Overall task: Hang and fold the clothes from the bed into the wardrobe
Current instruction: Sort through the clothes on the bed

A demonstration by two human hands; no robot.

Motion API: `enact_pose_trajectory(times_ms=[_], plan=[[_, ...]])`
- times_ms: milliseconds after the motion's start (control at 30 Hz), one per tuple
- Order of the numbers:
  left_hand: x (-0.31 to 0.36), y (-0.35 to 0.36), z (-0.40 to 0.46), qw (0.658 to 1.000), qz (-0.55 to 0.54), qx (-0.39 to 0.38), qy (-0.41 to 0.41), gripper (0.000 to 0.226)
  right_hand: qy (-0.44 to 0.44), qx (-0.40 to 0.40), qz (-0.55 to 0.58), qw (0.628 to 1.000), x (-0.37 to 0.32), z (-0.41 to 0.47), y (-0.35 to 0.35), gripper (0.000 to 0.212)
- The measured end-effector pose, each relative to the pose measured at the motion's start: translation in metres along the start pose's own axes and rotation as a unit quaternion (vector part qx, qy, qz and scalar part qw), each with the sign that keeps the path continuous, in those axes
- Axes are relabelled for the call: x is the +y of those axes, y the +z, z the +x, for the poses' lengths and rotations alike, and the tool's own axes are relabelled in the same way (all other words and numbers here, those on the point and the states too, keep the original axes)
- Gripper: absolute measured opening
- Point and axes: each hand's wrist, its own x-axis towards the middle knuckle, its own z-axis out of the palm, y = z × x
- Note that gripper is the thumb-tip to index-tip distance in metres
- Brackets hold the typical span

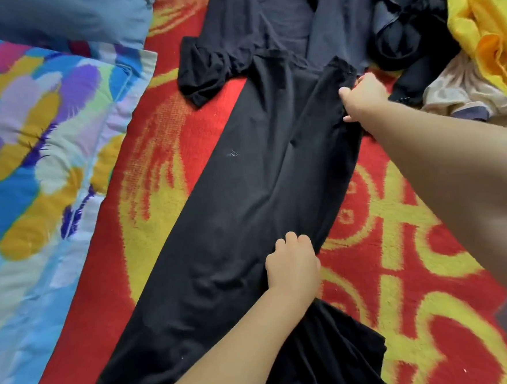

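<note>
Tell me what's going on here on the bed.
A person is folding a long black garment spread across the red and yellow blanket. The right hand grips its far edge, and the left hand holds its near edge. A pile of other clothes waits at the upper right.

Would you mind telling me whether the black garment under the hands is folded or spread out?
Spread out: the black garment lies long and flat across the red blanket.

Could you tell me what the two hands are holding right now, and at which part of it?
Both grip the long black garment along its right edge: the right hand at the far end, the left hand further down.
</note>
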Motion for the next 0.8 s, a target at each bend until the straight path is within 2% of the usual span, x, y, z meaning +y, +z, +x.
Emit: enact_pose_trajectory(times_ms=[100, 200, 333, 400, 467, 533, 633, 700, 800], plan=[[-0.006, -0.007, -0.013, 0.996, -0.011, 0.084, 0.041, 0.033, -0.005, 0.019, -0.054, 0.998, 0.005, 0.016, 0.009, 0.023], [-0.007, 0.000, -0.026, 0.989, -0.059, 0.117, 0.071, 0.030, -0.045, 0.093, -0.049, 0.993, 0.003, 0.016, 0.006, 0.013], [-0.008, -0.005, -0.031, 0.975, -0.154, 0.134, 0.084, 0.026, -0.067, 0.137, -0.009, 0.988, 0.005, 0.015, -0.011, 0.010], [-0.009, -0.005, -0.032, 0.973, -0.182, 0.110, 0.088, 0.023, -0.060, 0.146, -0.023, 0.987, 0.015, 0.017, -0.019, 0.015], [-0.011, -0.004, -0.030, 0.977, -0.205, 0.039, 0.044, 0.021, -0.033, 0.133, -0.056, 0.989, 0.028, 0.020, -0.020, 0.028], [-0.012, 0.002, -0.024, 0.990, -0.141, 0.011, 0.001, 0.022, 0.010, 0.092, -0.069, 0.993, 0.036, 0.020, -0.018, 0.033], [-0.009, 0.002, -0.010, 0.998, -0.054, -0.036, 0.000, 0.016, 0.020, 0.041, -0.057, 0.997, 0.035, 0.013, -0.013, 0.030], [-0.008, -0.004, -0.004, 0.997, -0.038, -0.065, 0.015, 0.016, 0.007, 0.038, -0.075, 0.996, 0.031, 0.010, -0.013, 0.018], [-0.015, -0.014, -0.013, 0.991, -0.113, -0.022, 0.066, 0.021, -0.009, 0.077, -0.073, 0.994, 0.027, 0.010, -0.016, 0.015]])
